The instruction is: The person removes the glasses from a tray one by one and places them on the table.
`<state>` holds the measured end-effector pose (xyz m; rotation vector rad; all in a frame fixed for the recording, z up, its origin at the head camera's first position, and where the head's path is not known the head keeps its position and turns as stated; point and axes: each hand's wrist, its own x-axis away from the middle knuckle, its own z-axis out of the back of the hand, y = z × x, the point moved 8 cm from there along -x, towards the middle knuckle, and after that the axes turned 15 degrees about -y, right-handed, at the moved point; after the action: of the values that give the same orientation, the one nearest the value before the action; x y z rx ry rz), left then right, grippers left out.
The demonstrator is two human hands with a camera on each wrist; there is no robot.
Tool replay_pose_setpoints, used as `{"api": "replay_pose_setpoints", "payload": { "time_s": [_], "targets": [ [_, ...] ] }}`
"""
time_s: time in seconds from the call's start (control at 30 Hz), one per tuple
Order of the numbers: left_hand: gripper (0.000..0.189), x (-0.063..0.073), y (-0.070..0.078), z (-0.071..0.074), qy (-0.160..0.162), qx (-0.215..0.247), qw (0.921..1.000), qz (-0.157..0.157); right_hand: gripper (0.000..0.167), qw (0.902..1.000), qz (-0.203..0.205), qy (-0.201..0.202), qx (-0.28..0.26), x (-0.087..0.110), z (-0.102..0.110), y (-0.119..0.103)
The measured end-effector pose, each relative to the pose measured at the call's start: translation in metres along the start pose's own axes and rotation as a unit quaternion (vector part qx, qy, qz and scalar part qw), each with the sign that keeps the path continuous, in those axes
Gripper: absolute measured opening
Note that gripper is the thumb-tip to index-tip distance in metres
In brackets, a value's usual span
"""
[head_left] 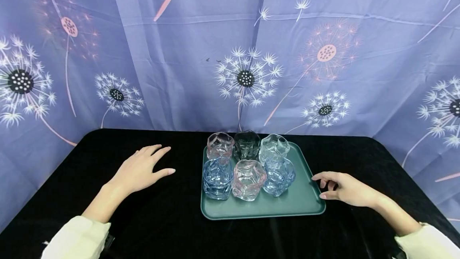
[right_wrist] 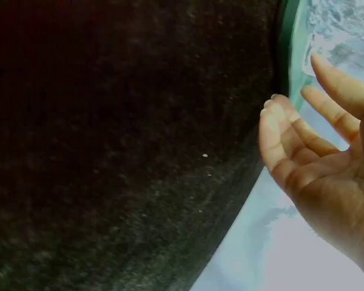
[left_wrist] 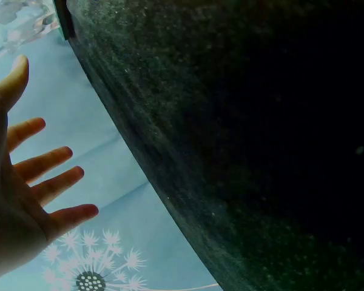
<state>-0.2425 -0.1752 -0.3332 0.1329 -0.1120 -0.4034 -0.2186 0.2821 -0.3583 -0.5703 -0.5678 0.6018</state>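
A green tray lies on the black-covered table, bearing wavy-walled glasses in two rows of three. At the back stand a pale pink glass, a dark grey glass and a clear glass. In front are a blue glass, a pink-tinted glass and a second blue glass. My left hand is left of the tray, apart from it, its fingers spread in the left wrist view. My right hand has its fingertips right at the tray's right rim, fingers loosely bent, holding nothing.
A blue-violet curtain with dandelion prints hangs behind the table and at both sides. The black tablecloth reaches to the table's rounded back corners. The glasses stand close together, toward the tray's left and back.
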Motion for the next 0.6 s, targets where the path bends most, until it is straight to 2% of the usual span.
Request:
{"api": "replay_pose_setpoints", "payload": {
  "time_s": [0.3, 0.6],
  "targets": [
    [0.067, -0.002, 0.011, 0.005, 0.002, 0.015, 0.9999, -0.006, 0.034, 0.9947, 0.026, -0.039, -0.092, -0.004, -0.01, 0.01],
    [0.066, -0.008, 0.023, 0.011, 0.006, 0.006, 0.9995, -0.029, 0.031, 0.9924, 0.051, -0.033, -0.107, -0.004, -0.009, 0.011]
  ]
}}
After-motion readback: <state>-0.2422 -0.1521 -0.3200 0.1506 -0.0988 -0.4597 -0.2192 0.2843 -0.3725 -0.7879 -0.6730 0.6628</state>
